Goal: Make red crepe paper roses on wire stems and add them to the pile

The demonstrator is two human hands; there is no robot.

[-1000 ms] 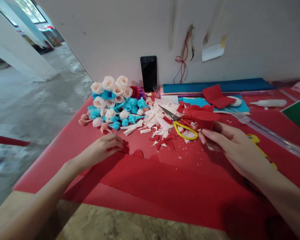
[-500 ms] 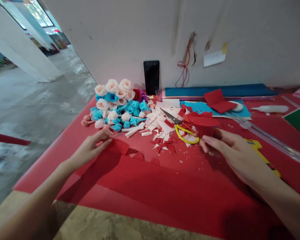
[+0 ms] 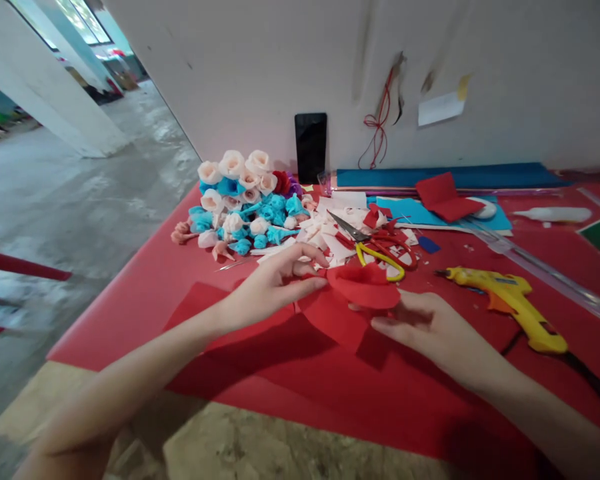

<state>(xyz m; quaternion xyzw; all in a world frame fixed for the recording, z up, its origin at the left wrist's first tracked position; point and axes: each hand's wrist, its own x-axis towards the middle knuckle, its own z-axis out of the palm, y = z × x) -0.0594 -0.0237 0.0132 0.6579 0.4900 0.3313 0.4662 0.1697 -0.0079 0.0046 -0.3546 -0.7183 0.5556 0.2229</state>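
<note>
My right hand [image 3: 425, 328] is closed on a red paper flower [image 3: 365, 285], gripping its right side above the table. The flower has wide, curved petals around a hollow. At its left edge, my left hand [image 3: 280, 283] pinches red paper between thumb and fingers. Below the two hands hangs a red paper piece [image 3: 333, 317]; whether it joins the flower I cannot tell. A larger red paper sheet [image 3: 200, 310] lies on the table beneath. Just behind the flower are scissors with yellow handles [image 3: 395, 269], their blades pointing left and away.
Finished paper flowers [image 3: 235, 197] crowd the back left. Paper scraps [image 3: 333, 233] surround the scissors. A yellow glue gun [image 3: 510, 293] lies to the right, its cord trailing. A phone [image 3: 311, 148] leans on the wall; a white glue bottle [image 3: 553, 214] rests at the back right.
My left hand has moved right, from beside the flower pile to the red flower. The right hand has brought the flower left and nearer, uncovering the glue gun. The view has shifted slightly.
</note>
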